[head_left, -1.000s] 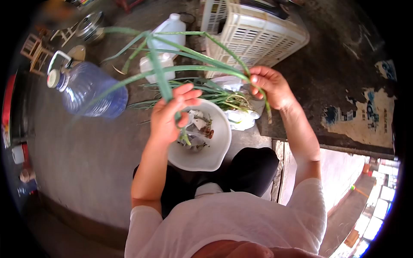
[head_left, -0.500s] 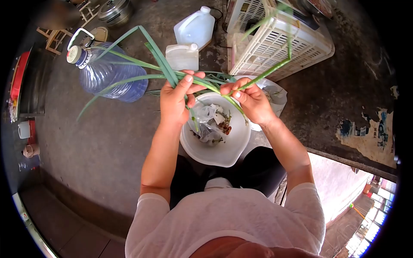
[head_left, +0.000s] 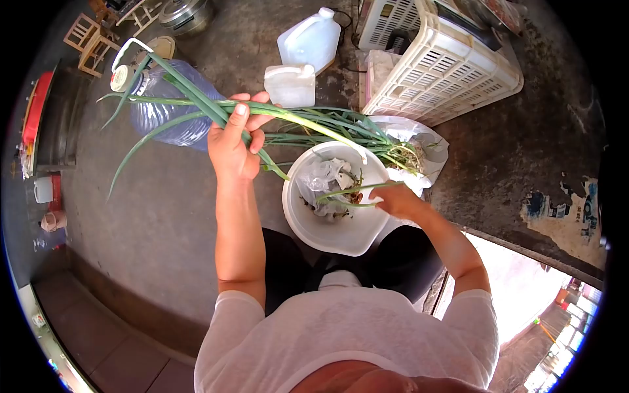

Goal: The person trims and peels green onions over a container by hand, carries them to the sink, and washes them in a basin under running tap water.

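My left hand (head_left: 237, 141) is closed around green onion stalks (head_left: 196, 98), whose leaves reach left over the water bottle and whose pale end points right above the bowl. Lower at the right, my right hand (head_left: 398, 198) pinches a thin green leaf piece (head_left: 347, 192) over the rim of the white bowl (head_left: 341, 242). Inside the bowl lie clear plastic (head_left: 319, 177) and brown and green scraps. Behind the bowl more green onions (head_left: 327, 124) lie with their roots on a white plastic bag (head_left: 429, 147).
A large blue water bottle (head_left: 170, 105) stands at the left. Two plastic jugs (head_left: 308, 40) (head_left: 290, 85) are beyond the bowl. A white slatted crate (head_left: 445, 72) stands at the upper right, beside a dark worn surface (head_left: 504, 144). Wooden chairs (head_left: 92, 46) are at the far left.
My right hand has moved down to the bowl with a torn leaf piece, away from the stalks. My left hand keeps the stalks and has shifted left. The view has shifted slightly.
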A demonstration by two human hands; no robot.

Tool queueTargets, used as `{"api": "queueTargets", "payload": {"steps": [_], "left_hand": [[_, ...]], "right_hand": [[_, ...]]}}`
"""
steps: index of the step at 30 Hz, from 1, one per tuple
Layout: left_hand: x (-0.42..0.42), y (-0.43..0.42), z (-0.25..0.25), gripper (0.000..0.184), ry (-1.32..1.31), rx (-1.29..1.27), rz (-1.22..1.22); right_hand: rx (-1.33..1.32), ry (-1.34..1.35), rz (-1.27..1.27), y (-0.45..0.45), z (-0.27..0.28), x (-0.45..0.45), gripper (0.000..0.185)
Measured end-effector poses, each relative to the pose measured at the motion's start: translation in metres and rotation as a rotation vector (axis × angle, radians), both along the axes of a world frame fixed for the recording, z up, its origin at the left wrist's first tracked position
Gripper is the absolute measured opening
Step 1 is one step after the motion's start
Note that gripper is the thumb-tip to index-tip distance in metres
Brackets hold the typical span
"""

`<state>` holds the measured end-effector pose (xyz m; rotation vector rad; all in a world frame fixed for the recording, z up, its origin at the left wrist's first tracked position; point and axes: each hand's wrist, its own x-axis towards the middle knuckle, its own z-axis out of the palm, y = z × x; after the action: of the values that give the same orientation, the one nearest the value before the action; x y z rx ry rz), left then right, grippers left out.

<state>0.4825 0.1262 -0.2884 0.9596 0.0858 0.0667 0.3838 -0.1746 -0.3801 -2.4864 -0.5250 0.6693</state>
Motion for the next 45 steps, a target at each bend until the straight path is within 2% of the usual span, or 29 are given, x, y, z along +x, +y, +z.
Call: {"api": "queueTargets", "payload": {"steps": [1, 3, 4, 5, 6, 10, 13, 15, 26, 31, 35, 37, 41, 43, 45], "left_hand": [[0.0, -0.001, 0.001, 0.018, -0.002, 0.001, -0.002], [-0.003, -0.007, 0.002, 0.017, 0.002, 0.039, -0.041], [-0.005, -0.01, 0.002, 0.017, 0.004, 0.039, -0.047], [-0.006, -0.015, 0.001, 0.017, -0.011, 0.041, -0.079], [-0.007, -0.02, 0.001, 0.017, -0.029, 0.041, -0.112], [-0.013, -0.032, 0.001, 0.017, -0.051, 0.036, -0.168], [-0.016, -0.033, 0.001, 0.017, -0.091, 0.031, -0.162], [-0.017, -0.031, 0.0, 0.017, -0.098, 0.041, -0.155], [-0.02, -0.033, -0.002, 0.018, -0.144, 0.052, -0.185], [-0.022, -0.033, -0.003, 0.018, -0.256, 0.024, -0.265], [-0.02, -0.029, -0.005, 0.019, -0.324, 0.016, -0.279], [-0.018, -0.022, -0.004, 0.021, -0.363, -0.004, -0.222], [-0.016, -0.008, 0.0, 0.024, -0.358, -0.069, -0.156], [-0.016, -0.003, 0.002, 0.027, -0.369, -0.067, -0.146], [-0.017, 0.0, 0.004, 0.031, -0.324, -0.051, -0.142]], "right_hand": [[0.081, -0.226, 0.044, -0.002, -0.002, 0.003, 0.015], [0.256, -0.15, -0.316, 0.0, 0.019, 0.025, 0.019], [0.552, -0.073, -0.462, 0.009, 0.04, 0.036, 0.02], [0.761, -0.07, -0.489, 0.019, 0.056, 0.044, 0.022], [0.857, -0.085, -0.441, 0.029, 0.066, 0.05, 0.026], [0.723, -0.164, -0.346, 0.066, 0.096, 0.057, 0.03], [0.756, -0.023, -0.452, 0.074, 0.093, 0.057, 0.024], [0.85, -0.199, -0.424, 0.076, 0.087, 0.055, 0.014], [0.826, 0.01, -0.477, 0.07, 0.094, 0.048, 0.013], [0.995, 0.184, -0.503, 0.065, 0.091, 0.048, 0.017], [1.009, 0.054, -0.498, 0.062, 0.074, 0.05, 0.016], [0.864, -0.112, -0.516, 0.054, 0.064, 0.05, 0.015], [0.695, -0.187, -0.523, 0.038, 0.052, 0.037, 0.014], [0.434, -0.021, -0.42, 0.027, 0.037, 0.026, 0.016], [0.056, -0.005, -0.108, 0.017, 0.016, 0.018, 0.02]]}}
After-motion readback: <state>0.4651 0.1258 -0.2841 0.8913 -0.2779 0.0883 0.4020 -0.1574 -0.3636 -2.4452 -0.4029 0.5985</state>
